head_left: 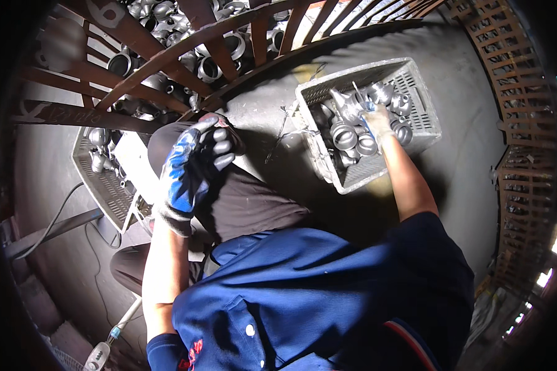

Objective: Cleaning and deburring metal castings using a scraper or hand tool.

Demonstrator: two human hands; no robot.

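My left hand, in a blue and grey work glove with a knit cuff, is raised above my knee. Its fingers are apart and slightly curled, and nothing shows in it. My right hand, also gloved, reaches into a grey plastic crate on the right. Its fingers close on a shiny metal fitting at the top of the pile; part of the grip is hidden. Around that hand lie several more rounded metal fittings with open round ends, such as a metal fitting below it.
A rusty slatted metal cage full of similar fittings stands ahead. At left, a second plastic crate holds more parts beside a white panel. A cable hangs near a metal bar. Another rusty rack lines the right.
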